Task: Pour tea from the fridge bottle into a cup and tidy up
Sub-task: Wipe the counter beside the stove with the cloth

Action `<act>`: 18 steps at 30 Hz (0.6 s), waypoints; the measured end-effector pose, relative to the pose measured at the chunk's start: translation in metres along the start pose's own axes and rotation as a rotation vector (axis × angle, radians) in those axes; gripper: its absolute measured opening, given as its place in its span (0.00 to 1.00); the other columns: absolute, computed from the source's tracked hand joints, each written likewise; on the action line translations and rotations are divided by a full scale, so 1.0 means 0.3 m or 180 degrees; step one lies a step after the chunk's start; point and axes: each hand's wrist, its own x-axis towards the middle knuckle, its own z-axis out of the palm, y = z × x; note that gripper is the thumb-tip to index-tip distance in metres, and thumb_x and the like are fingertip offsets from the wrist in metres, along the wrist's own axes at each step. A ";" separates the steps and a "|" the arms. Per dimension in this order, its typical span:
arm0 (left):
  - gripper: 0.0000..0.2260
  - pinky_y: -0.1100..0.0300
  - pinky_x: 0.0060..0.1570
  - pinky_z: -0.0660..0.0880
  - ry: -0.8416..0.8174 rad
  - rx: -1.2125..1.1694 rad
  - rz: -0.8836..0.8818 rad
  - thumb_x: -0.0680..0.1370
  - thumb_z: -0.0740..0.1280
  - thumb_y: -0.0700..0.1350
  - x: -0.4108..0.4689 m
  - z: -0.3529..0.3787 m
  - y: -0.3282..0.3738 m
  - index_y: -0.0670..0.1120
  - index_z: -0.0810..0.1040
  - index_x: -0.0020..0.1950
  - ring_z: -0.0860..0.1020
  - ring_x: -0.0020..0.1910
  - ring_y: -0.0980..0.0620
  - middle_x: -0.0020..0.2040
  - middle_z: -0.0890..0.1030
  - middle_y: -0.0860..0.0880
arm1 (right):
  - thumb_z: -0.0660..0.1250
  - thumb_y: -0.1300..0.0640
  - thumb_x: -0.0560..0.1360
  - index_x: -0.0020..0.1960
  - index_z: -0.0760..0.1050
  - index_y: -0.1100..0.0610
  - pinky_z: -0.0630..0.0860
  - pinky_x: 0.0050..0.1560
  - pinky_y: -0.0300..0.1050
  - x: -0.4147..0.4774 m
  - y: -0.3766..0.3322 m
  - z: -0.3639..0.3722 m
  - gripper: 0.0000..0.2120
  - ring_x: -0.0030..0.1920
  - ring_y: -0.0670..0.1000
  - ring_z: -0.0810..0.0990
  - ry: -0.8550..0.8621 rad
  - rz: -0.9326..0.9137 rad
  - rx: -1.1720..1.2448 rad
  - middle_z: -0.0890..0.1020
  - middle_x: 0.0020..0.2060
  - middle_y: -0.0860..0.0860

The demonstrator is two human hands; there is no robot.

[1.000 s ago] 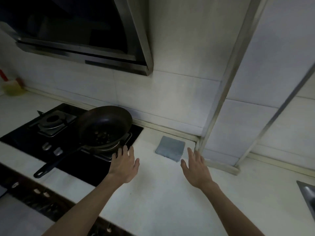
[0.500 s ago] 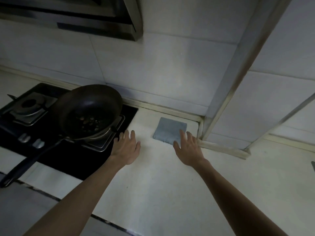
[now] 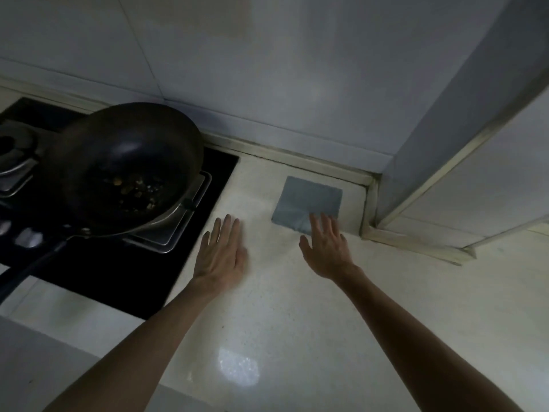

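Observation:
A folded grey cloth lies flat on the white counter near the back wall corner. My right hand is stretched out palm down with its fingers apart, and its fingertips reach over the cloth's near edge. My left hand is also flat and open, hovering over the counter just right of the hob, holding nothing. No bottle or cup is in view.
A dark wok with food scraps and a long black handle sits on the black gas hob at the left. A tiled wall runs along the back. A boxed-in column juts out at the right.
The view has tilted down and come closer to the counter. Both hands have moved forward, and my right hand's fingertips now overlap the cloth's near edge.

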 end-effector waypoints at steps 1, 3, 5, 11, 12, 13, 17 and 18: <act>0.28 0.47 0.77 0.49 0.0020 -0.0089 0.0008 0.82 0.48 0.52 0.001 0.027 -0.009 0.46 0.44 0.80 0.43 0.79 0.45 0.81 0.43 0.45 | 0.57 0.45 0.81 0.78 0.51 0.58 0.56 0.76 0.60 0.029 0.007 0.006 0.32 0.77 0.61 0.52 0.0076 -0.0067 -0.0061 0.55 0.77 0.60; 0.28 0.45 0.77 0.48 0.0026 -0.0140 0.0045 0.82 0.49 0.51 -0.002 0.077 -0.026 0.46 0.45 0.80 0.41 0.79 0.45 0.80 0.42 0.45 | 0.55 0.46 0.81 0.78 0.51 0.57 0.49 0.76 0.60 0.097 0.020 0.013 0.30 0.77 0.63 0.50 0.0145 -0.0131 -0.0059 0.53 0.77 0.61; 0.29 0.44 0.77 0.47 0.0033 -0.0143 0.0082 0.81 0.48 0.50 -0.005 0.113 -0.039 0.46 0.44 0.80 0.40 0.79 0.45 0.80 0.41 0.44 | 0.53 0.46 0.82 0.79 0.50 0.55 0.48 0.76 0.61 0.168 0.027 0.022 0.29 0.78 0.62 0.47 0.0176 -0.0079 0.0020 0.51 0.78 0.59; 0.29 0.46 0.77 0.42 0.0254 -0.0120 0.0123 0.80 0.46 0.51 -0.001 0.155 -0.054 0.47 0.44 0.80 0.38 0.79 0.47 0.80 0.41 0.46 | 0.50 0.44 0.83 0.80 0.44 0.50 0.45 0.75 0.62 0.336 0.023 0.068 0.29 0.78 0.58 0.40 0.0163 0.0160 0.0033 0.43 0.79 0.54; 0.29 0.46 0.77 0.42 0.0265 -0.0115 0.0122 0.80 0.46 0.51 0.000 0.158 -0.057 0.47 0.44 0.80 0.38 0.79 0.47 0.80 0.41 0.46 | 0.49 0.44 0.83 0.80 0.42 0.50 0.46 0.76 0.64 0.351 0.016 0.079 0.29 0.78 0.59 0.39 0.0105 0.0217 0.0073 0.42 0.79 0.54; 0.29 0.46 0.77 0.43 0.0276 -0.0119 0.0122 0.80 0.47 0.51 0.001 0.160 -0.059 0.47 0.44 0.80 0.38 0.79 0.48 0.81 0.41 0.46 | 0.48 0.44 0.83 0.79 0.40 0.50 0.47 0.75 0.65 0.359 0.008 0.094 0.30 0.78 0.59 0.38 0.0060 0.0260 0.0101 0.41 0.79 0.54; 0.30 0.45 0.77 0.44 0.0298 -0.0129 0.0123 0.80 0.48 0.51 0.002 0.164 -0.058 0.47 0.44 0.80 0.38 0.79 0.48 0.81 0.41 0.46 | 0.47 0.42 0.82 0.79 0.36 0.49 0.45 0.75 0.66 0.349 -0.020 0.158 0.31 0.78 0.58 0.36 0.0196 0.0335 -0.0004 0.38 0.79 0.53; 0.30 0.45 0.77 0.44 0.0301 -0.0120 0.0125 0.80 0.48 0.51 0.003 0.166 -0.057 0.47 0.44 0.80 0.38 0.79 0.48 0.81 0.41 0.46 | 0.47 0.42 0.82 0.79 0.36 0.49 0.46 0.75 0.66 0.347 -0.020 0.165 0.31 0.78 0.58 0.36 0.0230 0.0337 -0.0014 0.38 0.79 0.53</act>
